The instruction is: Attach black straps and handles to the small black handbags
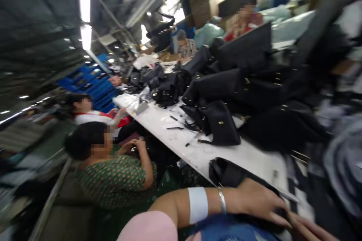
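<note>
My left hand (258, 199), with a silver bracelet and a white patch on the forearm, curls over a black bag (226, 173) at the near edge of the table. Dark material of it shows under the fingers. My right hand (311, 229) meets the left one at the bottom edge of the head view. Its fingers are pressed together and partly cut off, and whatever they grip is hidden. Beyond my hands a finished-looking black bag (222, 123) with a small gold clasp lies on the white table (181, 141). The picture is tilted and blurred.
Many black bags (215, 84) are heaped along the table. Straps and scraps (181, 122) lie near its middle. A person in a green dotted top (118, 177) sits to the left, another person behind. Two more people are across the table. Blue crates (90, 83) stand further back.
</note>
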Demonstrator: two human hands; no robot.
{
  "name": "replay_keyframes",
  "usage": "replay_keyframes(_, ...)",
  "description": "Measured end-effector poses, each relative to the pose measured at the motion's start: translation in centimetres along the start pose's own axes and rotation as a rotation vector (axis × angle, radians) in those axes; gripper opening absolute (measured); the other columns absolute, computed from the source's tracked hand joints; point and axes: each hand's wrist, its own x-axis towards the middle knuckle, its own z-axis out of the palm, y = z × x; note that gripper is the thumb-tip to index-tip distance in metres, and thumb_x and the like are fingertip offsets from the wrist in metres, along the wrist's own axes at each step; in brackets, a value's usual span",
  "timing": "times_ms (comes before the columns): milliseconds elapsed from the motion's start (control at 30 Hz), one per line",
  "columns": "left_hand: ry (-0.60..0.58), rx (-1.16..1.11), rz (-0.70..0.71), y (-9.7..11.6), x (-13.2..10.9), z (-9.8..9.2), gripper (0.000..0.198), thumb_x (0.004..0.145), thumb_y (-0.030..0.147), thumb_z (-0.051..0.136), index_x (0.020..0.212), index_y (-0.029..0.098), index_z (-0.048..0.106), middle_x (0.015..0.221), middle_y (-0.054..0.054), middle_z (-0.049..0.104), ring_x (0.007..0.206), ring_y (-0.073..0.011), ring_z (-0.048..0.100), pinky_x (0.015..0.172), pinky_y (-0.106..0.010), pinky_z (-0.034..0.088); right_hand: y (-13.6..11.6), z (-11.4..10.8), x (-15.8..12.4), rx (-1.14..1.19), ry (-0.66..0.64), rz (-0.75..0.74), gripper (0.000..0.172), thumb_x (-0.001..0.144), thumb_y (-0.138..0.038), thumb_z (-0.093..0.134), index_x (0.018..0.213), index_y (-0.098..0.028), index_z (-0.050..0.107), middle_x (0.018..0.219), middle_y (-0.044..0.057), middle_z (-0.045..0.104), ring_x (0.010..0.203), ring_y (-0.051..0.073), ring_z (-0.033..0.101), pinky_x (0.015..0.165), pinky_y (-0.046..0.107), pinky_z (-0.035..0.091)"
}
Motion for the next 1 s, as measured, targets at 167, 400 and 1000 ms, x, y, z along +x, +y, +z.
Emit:
replay_keyframes(167, 0.101, 0.113, -0.14, 0.0, -1.0, -0.4, 0.034, 0.084, 0.045, 0.059, 0.112, 0.027, 0.066, 0.107, -0.003, 0.073, 0.097, -0.0209, 0.067, 0.081, -0.027, 0.049, 1.1, -4.6, -6.4, 0.397, -0.031, 0.563, 0.036, 0.078, -0.045, 0.055, 0.089, -0.017, 0.075, 0.086, 0.007, 0.076, 0.081, 0.024, 0.071, 0.071, 0.027, 0.055)
replay_keyframes(400, 0.097, 0.15, -0.126, -0.1, -0.6, -0.7, 0.031, 0.085, 0.04, 0.061, 0.113, 0.028, 0.065, 0.108, 0.001, 0.072, 0.095, -0.0184, 0.068, 0.081, -0.025, 0.048, 4.6, -3.2, -7.4, 0.387, 0.231, 0.818, 0.018, 0.072, -0.025, 0.06, 0.081, -0.014, 0.071, 0.077, 0.005, 0.074, 0.071, 0.018, 0.069, 0.062, 0.021, 0.048)
replay_keyframes(1000, 0.093, 0.213, -0.147, 0.2, -0.6, -0.2, 0.032, 0.085, 0.04, 0.06, 0.114, 0.027, 0.066, 0.109, -0.001, 0.072, 0.092, -0.0177, 0.068, 0.082, -0.024, 0.05, 5.6, -2.1, -8.4, 0.22, 0.303, 0.932, 0.013, 0.071, -0.018, 0.06, 0.078, -0.016, 0.071, 0.075, 0.004, 0.073, 0.07, 0.017, 0.067, 0.061, 0.022, 0.044)
